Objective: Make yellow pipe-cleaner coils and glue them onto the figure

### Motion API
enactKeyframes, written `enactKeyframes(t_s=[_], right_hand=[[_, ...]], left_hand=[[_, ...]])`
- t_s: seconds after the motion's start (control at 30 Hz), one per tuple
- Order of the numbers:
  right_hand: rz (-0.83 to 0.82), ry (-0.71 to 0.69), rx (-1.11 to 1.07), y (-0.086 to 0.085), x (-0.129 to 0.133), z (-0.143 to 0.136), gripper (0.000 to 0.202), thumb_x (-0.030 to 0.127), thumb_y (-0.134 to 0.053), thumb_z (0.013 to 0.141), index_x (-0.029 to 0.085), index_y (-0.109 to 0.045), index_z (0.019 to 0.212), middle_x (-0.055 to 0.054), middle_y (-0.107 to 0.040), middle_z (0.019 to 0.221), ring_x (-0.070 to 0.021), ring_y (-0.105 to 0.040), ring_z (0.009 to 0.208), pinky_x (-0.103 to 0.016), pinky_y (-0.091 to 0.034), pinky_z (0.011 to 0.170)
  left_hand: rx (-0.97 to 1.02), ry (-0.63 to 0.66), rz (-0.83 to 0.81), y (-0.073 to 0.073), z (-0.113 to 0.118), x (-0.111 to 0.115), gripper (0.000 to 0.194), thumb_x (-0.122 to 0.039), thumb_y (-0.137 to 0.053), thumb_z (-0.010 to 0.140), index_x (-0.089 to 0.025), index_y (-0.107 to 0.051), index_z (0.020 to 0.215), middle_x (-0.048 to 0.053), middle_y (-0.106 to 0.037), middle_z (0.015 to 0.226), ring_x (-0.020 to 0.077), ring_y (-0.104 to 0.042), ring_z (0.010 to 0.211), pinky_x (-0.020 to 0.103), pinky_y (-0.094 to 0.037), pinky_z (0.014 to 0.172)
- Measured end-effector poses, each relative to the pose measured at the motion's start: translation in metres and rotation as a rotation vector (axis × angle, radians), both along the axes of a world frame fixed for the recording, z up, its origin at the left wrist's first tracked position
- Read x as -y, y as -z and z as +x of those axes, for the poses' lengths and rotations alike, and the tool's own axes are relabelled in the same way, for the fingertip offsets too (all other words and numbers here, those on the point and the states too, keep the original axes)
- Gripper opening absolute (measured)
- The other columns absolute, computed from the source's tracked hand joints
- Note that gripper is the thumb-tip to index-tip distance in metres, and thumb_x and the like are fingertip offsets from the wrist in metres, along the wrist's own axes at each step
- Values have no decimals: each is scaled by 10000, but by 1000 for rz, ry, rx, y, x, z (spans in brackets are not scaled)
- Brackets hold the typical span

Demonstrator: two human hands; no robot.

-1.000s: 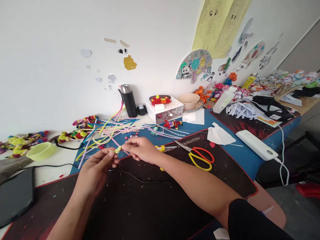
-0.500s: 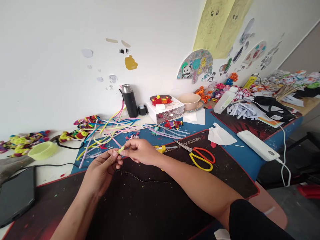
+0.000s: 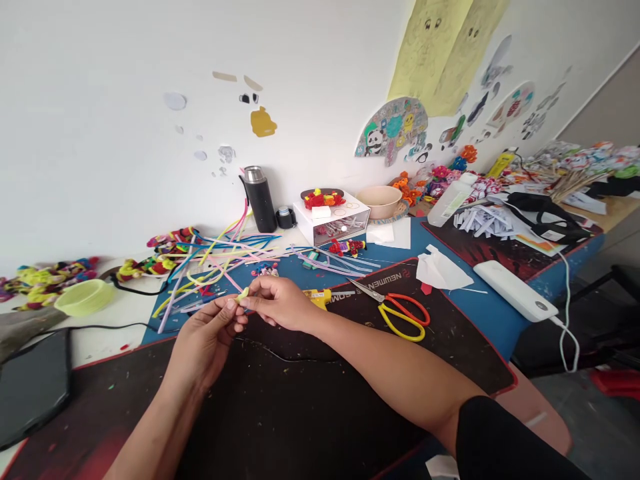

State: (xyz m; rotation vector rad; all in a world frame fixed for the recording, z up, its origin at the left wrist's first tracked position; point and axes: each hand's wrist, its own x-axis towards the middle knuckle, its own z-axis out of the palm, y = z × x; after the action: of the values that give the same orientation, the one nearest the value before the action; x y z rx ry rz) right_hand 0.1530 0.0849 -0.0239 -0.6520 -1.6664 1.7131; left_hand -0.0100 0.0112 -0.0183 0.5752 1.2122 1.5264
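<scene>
Head view: the yellow piece [image 3: 243, 294] sits pinched between both hands' fingertips, above the mat [image 3: 260, 413], neither hand nearer. Its long axis seems to slant away and rightward from the left hand [image 3: 200, 337] (fingers hide part), while the right hand [image 3: 283, 305] grips its right side.

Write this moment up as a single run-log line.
left hand: pinches small yellow piece | right hand: fingertips at same piece | right of hands: yellow tool, scissors | behind: fuzzy stems, black flask
</scene>
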Motion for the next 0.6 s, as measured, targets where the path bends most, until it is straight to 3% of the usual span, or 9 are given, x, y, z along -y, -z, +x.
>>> enactKeyframes(t_s=[0.23, 0.5, 0.6], right_hand=[[-124, -56, -34, -2, -3, 3, 473, 635, -861, 922, 214, -651, 973, 103, -567, 586, -91, -463, 444, -231, -340, 434], [-145, 16, -70, 0, -7, 2, 521, 656, -907, 845, 204, -653, 894, 105, -555, 559, -88, -463, 451, -246, -353, 467], [-124, 59, -33, -3, -6, 2, 484, 628, -890, 882, 202, -662, 897, 108, -539, 540, -92, -457, 450, -253, -346, 483]], left_hand=[[-63, 8, 30, -3, -2, 1, 591, -489, -1164, 395, -171, -872, 798, 27, -755, 689, 136, -670, 622, 190, -566, 534], [-182, 40, 54, -2, -3, 4, 584, -555, -1116, 514, -191, -845, 880, 26, -769, 743, 181, -697, 667, 253, -573, 577], [-386, 23, 72, -5, -1, 6, 591, -573, -1067, 600, -225, -830, 1014, 8, -779, 761, 208, -707, 668, 299, -585, 610]])
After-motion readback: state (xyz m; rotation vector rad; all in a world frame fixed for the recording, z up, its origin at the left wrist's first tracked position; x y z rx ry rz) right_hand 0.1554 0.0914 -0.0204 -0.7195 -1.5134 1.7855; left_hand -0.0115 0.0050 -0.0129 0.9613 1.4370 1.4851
